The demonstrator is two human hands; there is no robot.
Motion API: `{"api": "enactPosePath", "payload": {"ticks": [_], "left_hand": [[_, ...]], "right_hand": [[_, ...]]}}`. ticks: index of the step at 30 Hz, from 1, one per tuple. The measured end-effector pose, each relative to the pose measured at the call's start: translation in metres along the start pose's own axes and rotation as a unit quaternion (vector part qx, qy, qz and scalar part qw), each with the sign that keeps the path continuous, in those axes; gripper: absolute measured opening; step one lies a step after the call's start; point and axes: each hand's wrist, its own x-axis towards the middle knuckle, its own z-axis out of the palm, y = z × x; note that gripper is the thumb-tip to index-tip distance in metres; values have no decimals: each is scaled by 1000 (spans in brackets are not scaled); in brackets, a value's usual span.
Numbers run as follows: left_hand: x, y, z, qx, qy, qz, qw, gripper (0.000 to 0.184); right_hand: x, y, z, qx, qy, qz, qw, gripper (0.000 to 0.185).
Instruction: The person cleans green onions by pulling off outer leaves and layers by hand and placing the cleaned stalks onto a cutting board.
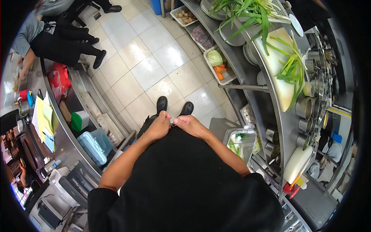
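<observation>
At the front of my waist, my left hand (159, 125) is closed with its fingertips pinched together. My right hand (190, 126) is closed in the same way just beside it, a small gap apart. A small dark bit of material shows between the two hands, too small to name. Both hands are against the black cloth (181, 170) covering my front. My two black shoes (162, 103) stand on the tiled floor beyond the hands.
On the right, a steel counter (276, 127) holds a cutting board (275, 65) with green onions (290, 69) and several metal pots (304, 107). Cabbage (215, 57) and carrots (220, 71) lie in a basket below. At upper left, a person (54, 42) stands by another counter.
</observation>
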Motion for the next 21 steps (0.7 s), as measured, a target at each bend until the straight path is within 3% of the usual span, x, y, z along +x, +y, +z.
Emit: {"api": "enactPosePath", "payload": {"ticks": [5,12,15,17,21], "left_hand": [[4,0,-1,9,10,7,1000,19],[5,0,1,38,5,2,999,23],[13,-11,3,99,6,22,995,27],[17,-20,5,130,1,21,991,30],[3,-2,7,180,-9,48,982,34]], "right_hand": [[7,7,-1,-53,0,2,999,41],[0,3,8,-27,18,-11,999,44],[-6,-5,7,-47,29,-38,998,42],[-8,-6,6,-96,29,11,995,45],[-11,-4,18,-47,18,-10,999,45]]}}
